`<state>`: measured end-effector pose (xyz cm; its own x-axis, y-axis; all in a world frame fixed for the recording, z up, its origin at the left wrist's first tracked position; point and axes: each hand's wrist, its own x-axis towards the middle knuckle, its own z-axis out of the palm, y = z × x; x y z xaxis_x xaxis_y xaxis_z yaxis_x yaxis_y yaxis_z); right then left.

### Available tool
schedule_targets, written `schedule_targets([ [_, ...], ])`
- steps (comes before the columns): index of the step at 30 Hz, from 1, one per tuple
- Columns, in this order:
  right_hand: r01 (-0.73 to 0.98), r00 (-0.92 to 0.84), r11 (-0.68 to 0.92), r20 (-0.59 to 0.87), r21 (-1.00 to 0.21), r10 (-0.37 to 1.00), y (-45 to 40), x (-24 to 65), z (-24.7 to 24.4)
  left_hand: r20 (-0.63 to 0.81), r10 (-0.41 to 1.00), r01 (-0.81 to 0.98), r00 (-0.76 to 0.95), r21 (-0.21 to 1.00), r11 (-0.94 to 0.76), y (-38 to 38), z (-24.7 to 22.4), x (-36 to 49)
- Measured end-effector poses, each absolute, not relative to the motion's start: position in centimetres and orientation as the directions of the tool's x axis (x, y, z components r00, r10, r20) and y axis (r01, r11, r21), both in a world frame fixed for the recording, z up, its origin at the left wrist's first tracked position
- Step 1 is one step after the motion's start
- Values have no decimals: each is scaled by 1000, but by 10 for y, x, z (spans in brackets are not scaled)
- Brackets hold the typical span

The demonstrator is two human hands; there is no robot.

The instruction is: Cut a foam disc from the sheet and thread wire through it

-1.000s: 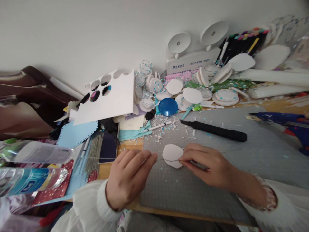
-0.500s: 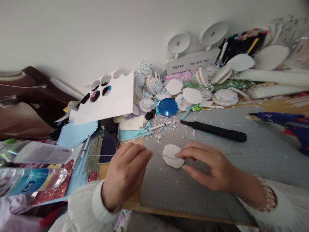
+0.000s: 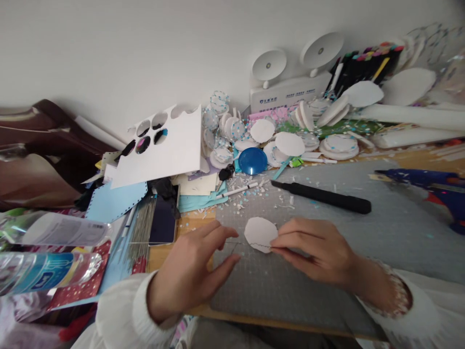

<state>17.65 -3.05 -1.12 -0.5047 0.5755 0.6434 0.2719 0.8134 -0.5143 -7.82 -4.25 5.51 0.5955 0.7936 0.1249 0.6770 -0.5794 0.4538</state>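
A white paper disc [image 3: 259, 230] lies on the grey cutting mat. Across its lower part runs a thin twisted wire [image 3: 258, 245], which extends left past the disc. My right hand [image 3: 314, 249] has thumb and fingertips pinched together at the disc's right edge, where they grip the wire; whether they also hold the disc, I cannot tell. To the left, my left hand [image 3: 198, 264] is open, thumb and forefinger spread apart, with the wire passing through the gap between them.
A black utility knife [image 3: 323, 196] and a blue glue gun [image 3: 428, 179] lie on the cutting mat [image 3: 290, 295]. Behind are a blue lid [image 3: 253, 161], paper scraps and several decorated white discs. Thin wires [image 3: 140, 237] and a plastic bottle [image 3: 47, 271] lie at left.
My left thumb and forefinger have parted, letting go of the wire. The wire has shifted lower across the disc. My right fingertips have closed together at the disc's edge.
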Motion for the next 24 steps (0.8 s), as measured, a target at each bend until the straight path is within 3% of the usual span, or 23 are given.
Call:
schedule_targets([
  [5,242,-454,726,586,-644,672,-29,174,-6,356,574,590,737,74,-804,-38,49,-81],
  [8,225,-454,702,565,-675,689,-29,174,-5,415,488,543,768,-17,-840,-36,48,-81],
  [10,225,-458,700,560,-678,690,-30,173,-6,443,477,536,759,-9,-844,-37,49,-81],
  [20,270,-480,809,656,-522,583,-37,175,-12,397,724,547,564,478,-688,-39,52,-71],
  [22,284,-491,826,666,-487,561,-39,176,-14,296,808,553,510,606,-571,-39,54,-70],
  [24,312,-517,845,668,-435,535,-41,177,-15,88,893,561,441,750,-351,-38,57,-71],
])
